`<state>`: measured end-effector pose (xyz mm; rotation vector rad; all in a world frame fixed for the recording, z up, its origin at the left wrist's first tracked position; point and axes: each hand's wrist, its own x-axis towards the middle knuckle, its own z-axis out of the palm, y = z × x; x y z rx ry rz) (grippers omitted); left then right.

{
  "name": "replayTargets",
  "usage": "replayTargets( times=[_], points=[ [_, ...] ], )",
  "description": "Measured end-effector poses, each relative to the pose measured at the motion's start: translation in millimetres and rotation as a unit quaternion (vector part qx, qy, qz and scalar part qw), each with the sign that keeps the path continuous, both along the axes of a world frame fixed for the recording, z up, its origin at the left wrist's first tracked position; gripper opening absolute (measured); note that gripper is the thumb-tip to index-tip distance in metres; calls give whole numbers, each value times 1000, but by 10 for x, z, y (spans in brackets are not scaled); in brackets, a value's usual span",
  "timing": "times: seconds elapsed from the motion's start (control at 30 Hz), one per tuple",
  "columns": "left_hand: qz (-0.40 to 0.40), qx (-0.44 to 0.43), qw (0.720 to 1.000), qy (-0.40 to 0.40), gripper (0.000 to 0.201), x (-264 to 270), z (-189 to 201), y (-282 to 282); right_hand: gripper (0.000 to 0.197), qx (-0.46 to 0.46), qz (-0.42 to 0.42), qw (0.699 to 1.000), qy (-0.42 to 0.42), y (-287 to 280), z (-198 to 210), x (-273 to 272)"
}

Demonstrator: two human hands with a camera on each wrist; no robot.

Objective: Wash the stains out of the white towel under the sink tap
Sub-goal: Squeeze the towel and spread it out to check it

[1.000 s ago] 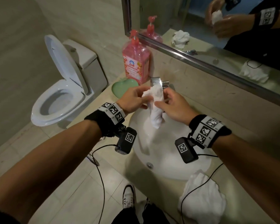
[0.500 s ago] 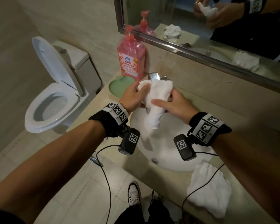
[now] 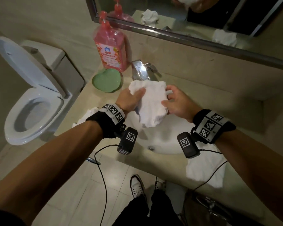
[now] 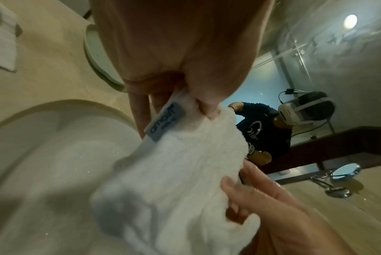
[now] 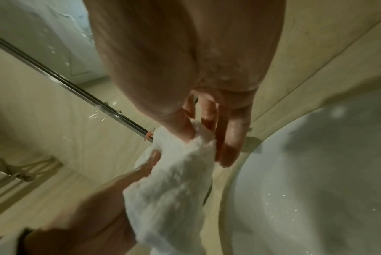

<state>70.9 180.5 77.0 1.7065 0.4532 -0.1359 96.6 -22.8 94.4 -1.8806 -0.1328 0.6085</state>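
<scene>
I hold the white towel (image 3: 151,103) over the white sink basin (image 3: 163,142), just in front of the chrome tap (image 3: 139,70). My left hand (image 3: 136,94) grips its upper left corner, thumb on top. In the left wrist view the fingers (image 4: 203,105) pinch the towel (image 4: 174,181) next to a blue label (image 4: 165,121). My right hand (image 3: 167,98) pinches the right edge. In the right wrist view its thumb (image 5: 180,127) presses into the towel (image 5: 174,181), with the other fingers straight. The cloth hangs spread between the hands.
A pink soap bottle (image 3: 111,46) and a green heart-shaped dish (image 3: 107,80) stand left of the tap. Another white towel (image 3: 204,170) lies on the counter's front right, and one (image 3: 88,115) lies under my left wrist. A toilet (image 3: 29,98) stands at left, a mirror (image 3: 194,18) behind.
The towel, bunched into a narrow roll a second ago, now hangs spread wider. My hands have moved apart, each keeping its hold on an edge.
</scene>
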Motion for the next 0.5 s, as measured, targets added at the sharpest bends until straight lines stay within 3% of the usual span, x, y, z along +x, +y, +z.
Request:
replayTargets(
  times=[0.07, 0.13, 0.2, 0.3, 0.33, 0.4, 0.5],
  points=[
    [-43, -2, 999, 32, 26, -11, -8, -66, 53, -21, -14, 1000, -19, -85, -45, -75],
    [-105, -80, 989, 69, 14, -50, -10, -124, 55, -19, -38, 999, -22, -202, -85, -152],
    [-129, -128, 978, 100, 43, -90, -69, -192, 49, -20, -52, 998, -24, -354, -132, -225],
    [-99, -25, 993, 57, 69, -169, -178, -396, 35, -57, -26, 998, -21, -629, -215, -325],
    [-109, 33, 993, 18, 67, -184, -220, -472, 32, -59, -19, 998, -9, -709, -231, -368],
    [-161, 98, 981, -35, 45, -230, -272, -640, 33, -72, -20, 997, 17, -888, -296, -487],
    [-212, 59, 975, -37, 29, -299, -333, -876, 64, -108, -24, 993, 34, -1182, -393, -712]
  ],
)
